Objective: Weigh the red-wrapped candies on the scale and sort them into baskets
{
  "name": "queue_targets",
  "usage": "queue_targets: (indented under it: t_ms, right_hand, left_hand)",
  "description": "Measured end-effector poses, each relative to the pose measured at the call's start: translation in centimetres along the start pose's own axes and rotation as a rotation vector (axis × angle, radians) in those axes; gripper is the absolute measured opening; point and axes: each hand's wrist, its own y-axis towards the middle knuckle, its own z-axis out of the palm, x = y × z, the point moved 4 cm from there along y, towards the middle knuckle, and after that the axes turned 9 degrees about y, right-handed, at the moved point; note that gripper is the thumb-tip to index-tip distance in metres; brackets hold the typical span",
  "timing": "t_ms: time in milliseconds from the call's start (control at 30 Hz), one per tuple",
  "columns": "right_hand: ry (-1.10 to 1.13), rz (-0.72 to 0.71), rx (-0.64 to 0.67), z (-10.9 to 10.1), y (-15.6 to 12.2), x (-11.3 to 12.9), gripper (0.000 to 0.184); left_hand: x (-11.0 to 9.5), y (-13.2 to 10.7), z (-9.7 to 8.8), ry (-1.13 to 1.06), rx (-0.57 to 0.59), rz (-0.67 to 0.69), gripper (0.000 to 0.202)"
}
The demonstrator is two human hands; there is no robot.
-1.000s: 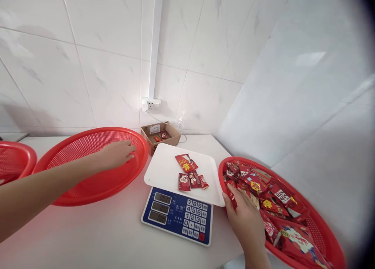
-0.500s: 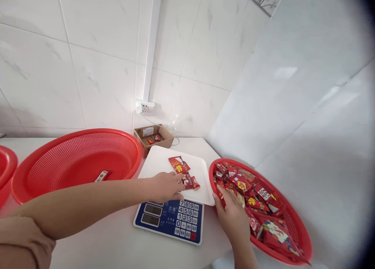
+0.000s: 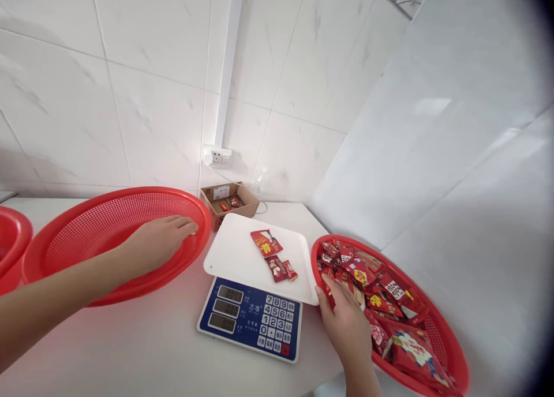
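The left hand [image 3: 167, 241] is held over the inside of a red perforated basket [image 3: 130, 205], with its fingers slightly bent. Whether anything is pinched in this grip cannot be told, because the palm is turned away. The right hand [image 3: 347, 322] is placed at the near-left rim of another red basket [image 3: 438, 333], which is filled with mixed snack packets [image 3: 361, 271]. Its thumb and fingers are set apart around the rim and the packets there; whether one packet is pinched cannot be told.

Between the two baskets, a blue-and-white scale [image 3: 249, 321] is placed on the white desk [image 3: 142, 351]. On its white tray [image 3: 234, 244] three packets are seen: a red-and-yellow packet [image 3: 266, 243], below it a dark red packet [image 3: 276, 268], and a small red packet [image 3: 291, 270] just beside that one. The digits on the scale's displays are too faint to be read surely.

Behind the tray, a cardboard box [image 3: 238, 213] is seen, with small packets inside. Near it, a clear bottle [image 3: 261, 182] is partly visible by the wall. At the far left, a third red basket [image 3: 19, 227] is cut by the view's edge.
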Motion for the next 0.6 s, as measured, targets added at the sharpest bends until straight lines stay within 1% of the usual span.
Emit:
queue_targets:
  t_ms: [67, 133, 200, 267, 333, 367, 400, 467, 533, 600]
  right_hand:
    - [0.015, -0.036, -0.027, -0.2, 0.2, 0.2, 0.056]
    - [0.033, -0.081, -0.079, -0.6, 0.6, 1.1, 0.057]
    - [0.06, -0.115, -0.088, -0.6, 1.1, 2.7, 0.055]
    - [0.097, -0.13, 0.007, -0.1, 1.6, 5.2, 0.048]
    - [0.121, -0.129, 0.174, 1.0, 2.3, 7.8, 0.039]
    - [0.108, -0.12, 0.247, 1.5, 2.6, 9.0, 0.037]
    - [0.089, -0.105, 0.306, 2.1, 3.0, 10.0, 0.036]
    - [0.044, -0.072, 0.391, 2.9, 3.6, 11.3, 0.035]
    - [0.012, -0.045, 0.433, 3.4, 4.0, 11.8, 0.033]
    - [-0.004, -0.024, 0.442, 3.5, 4.4, 11.8, 0.033]
  left_hand:
    - [0.5, -1.8, 0.1, -0.022, -0.027, -0.007, 0.04]
    - [0.0, -3.4, 0.5, -0.066, -0.059, 0.002, 0.036]
    - [-0.9, -4.7, 1.0, -0.163, -0.104, -0.036, 0.035]
    - [-2.0, -5.6, 1.2, -0.313, -0.163, -0.084, 0.035]
    - [-3.2, -5.9, 1.2, -0.475, -0.214, -0.119, 0.033]
    - [-3.7, -5.8, 1.1, -0.539, -0.217, -0.126, 0.032]
    - [-4.2, -5.7, 1.0, -0.592, -0.207, -0.13, 0.031]
    - [-5.2, -5.5, 0.8, -0.669, -0.14, -0.095, 0.03]
    - [-6.1, -5.4, 0.5, -0.715, -0.042, -0.007, 0.028]
    - [-6.6, -5.6, 0.3, -0.745, 0.037, 0.066, 0.026]
